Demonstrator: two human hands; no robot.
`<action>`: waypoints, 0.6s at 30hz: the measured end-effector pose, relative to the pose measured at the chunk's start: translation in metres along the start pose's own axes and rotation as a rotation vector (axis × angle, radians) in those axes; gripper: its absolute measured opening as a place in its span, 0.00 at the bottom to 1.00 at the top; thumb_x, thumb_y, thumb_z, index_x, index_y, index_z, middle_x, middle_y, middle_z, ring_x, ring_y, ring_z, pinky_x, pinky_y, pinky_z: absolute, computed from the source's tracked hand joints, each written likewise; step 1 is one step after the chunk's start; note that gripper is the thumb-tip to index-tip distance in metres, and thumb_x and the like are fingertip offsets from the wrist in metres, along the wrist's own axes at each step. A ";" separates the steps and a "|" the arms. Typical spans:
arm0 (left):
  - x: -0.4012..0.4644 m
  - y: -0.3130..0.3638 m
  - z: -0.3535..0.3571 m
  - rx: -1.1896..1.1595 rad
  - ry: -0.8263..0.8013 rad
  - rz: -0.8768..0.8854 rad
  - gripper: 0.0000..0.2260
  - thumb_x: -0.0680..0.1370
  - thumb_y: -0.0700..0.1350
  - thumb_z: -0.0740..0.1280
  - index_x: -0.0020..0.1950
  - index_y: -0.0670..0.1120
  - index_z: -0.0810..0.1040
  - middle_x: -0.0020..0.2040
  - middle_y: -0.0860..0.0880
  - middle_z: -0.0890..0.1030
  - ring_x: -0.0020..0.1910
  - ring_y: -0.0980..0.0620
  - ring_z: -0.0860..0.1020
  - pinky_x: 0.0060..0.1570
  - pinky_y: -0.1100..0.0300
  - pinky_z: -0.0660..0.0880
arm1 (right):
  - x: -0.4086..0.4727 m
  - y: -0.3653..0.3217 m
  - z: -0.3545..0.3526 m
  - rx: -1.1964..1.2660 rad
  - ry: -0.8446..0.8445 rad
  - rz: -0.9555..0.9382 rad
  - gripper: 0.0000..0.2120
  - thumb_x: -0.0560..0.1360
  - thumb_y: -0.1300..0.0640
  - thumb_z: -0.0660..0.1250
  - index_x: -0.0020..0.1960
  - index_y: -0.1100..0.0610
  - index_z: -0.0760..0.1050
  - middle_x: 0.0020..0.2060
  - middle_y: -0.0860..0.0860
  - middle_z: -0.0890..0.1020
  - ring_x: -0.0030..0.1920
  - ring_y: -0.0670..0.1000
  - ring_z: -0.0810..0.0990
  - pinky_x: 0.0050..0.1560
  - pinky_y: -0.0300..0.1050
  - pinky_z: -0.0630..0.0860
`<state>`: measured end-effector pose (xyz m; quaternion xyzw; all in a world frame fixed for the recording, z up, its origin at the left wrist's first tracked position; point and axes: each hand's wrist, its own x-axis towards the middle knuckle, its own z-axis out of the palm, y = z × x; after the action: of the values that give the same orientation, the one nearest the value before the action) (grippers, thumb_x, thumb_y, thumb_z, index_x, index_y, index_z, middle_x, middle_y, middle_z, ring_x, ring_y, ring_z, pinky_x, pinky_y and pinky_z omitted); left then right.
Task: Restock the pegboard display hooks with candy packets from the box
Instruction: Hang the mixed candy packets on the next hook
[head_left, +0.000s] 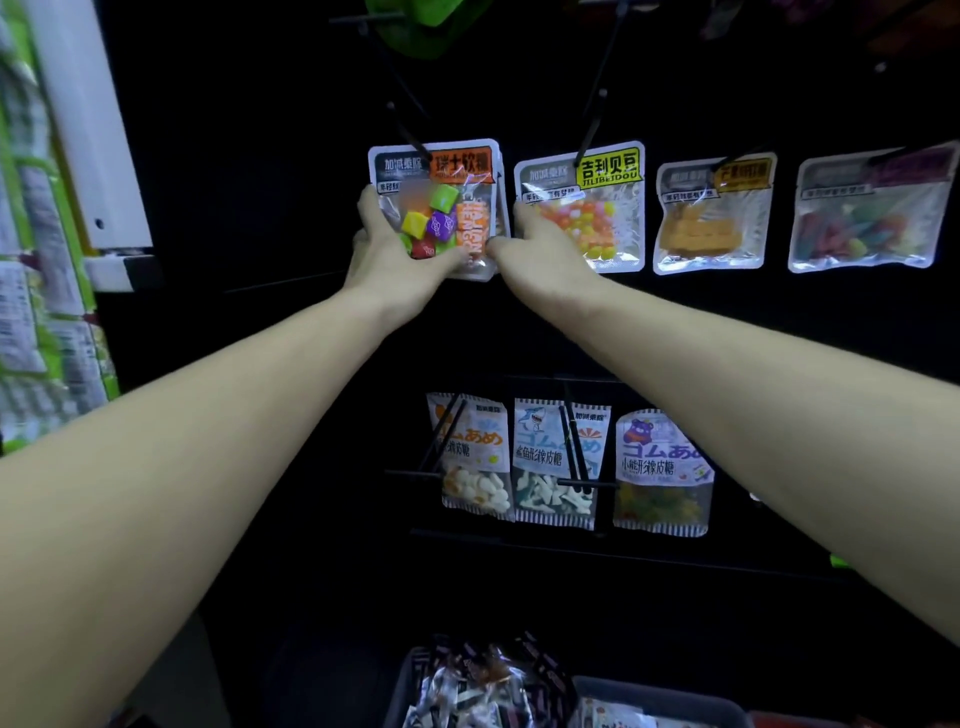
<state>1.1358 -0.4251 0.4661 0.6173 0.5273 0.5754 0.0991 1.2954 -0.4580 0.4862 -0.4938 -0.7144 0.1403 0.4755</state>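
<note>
On the far left there is a blurry shelf of green and white packs (36, 260), next to a white post (88, 119). Then comes the black pegboard (234, 182). The left hand (387, 249) reaches up to the first bag in the top row, a clear candy packet (447, 208) with an orange label and square sweets in green, yellow, purple and red. This packet hangs on a thin black hook (410, 135). The left hand curls round its left side and bottom edge, with the thumb across the front. The right hand (540, 244) is just beside it, fingers bent, and pinches the packet's lower right edge. This hand covers the corner of the next bag, a yellow label packet (597, 208) full of small round orange, yellow and pink sweets. Further right hangs a packet of orange-brown pieces (711, 218), and then a packet of mixed colour sweets (872, 213), which looks blurry. Under the arms is a lower row of three bags with cartoon pictures: a packet with white sweets (472, 457), a shark packet (556, 462) and a bear packet (660, 473). At the very bottom sits the box (649, 696), with more shiny packets (483, 680) piled inside.
</note>
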 end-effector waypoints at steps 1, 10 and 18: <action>0.000 0.000 0.002 -0.007 0.006 0.004 0.50 0.72 0.59 0.79 0.84 0.51 0.50 0.75 0.46 0.74 0.72 0.47 0.76 0.71 0.49 0.73 | 0.003 0.000 0.005 0.023 -0.024 0.027 0.20 0.82 0.57 0.60 0.73 0.56 0.70 0.63 0.54 0.81 0.61 0.54 0.80 0.63 0.52 0.77; -0.003 0.007 0.002 0.027 0.050 0.023 0.45 0.74 0.57 0.78 0.81 0.51 0.54 0.72 0.48 0.76 0.69 0.48 0.77 0.58 0.59 0.69 | 0.014 0.004 0.030 0.172 -0.010 0.112 0.18 0.80 0.57 0.60 0.70 0.56 0.72 0.60 0.53 0.82 0.60 0.55 0.80 0.62 0.50 0.77; -0.009 0.008 -0.004 0.008 0.017 -0.004 0.42 0.77 0.50 0.77 0.82 0.51 0.53 0.70 0.52 0.77 0.62 0.53 0.77 0.55 0.63 0.69 | 0.019 0.007 0.035 0.016 0.064 0.073 0.15 0.87 0.56 0.54 0.70 0.59 0.69 0.61 0.58 0.80 0.58 0.57 0.79 0.46 0.45 0.71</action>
<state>1.1386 -0.4374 0.4675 0.6116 0.5316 0.5785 0.0932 1.2700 -0.4295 0.4736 -0.5199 -0.6794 0.1473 0.4964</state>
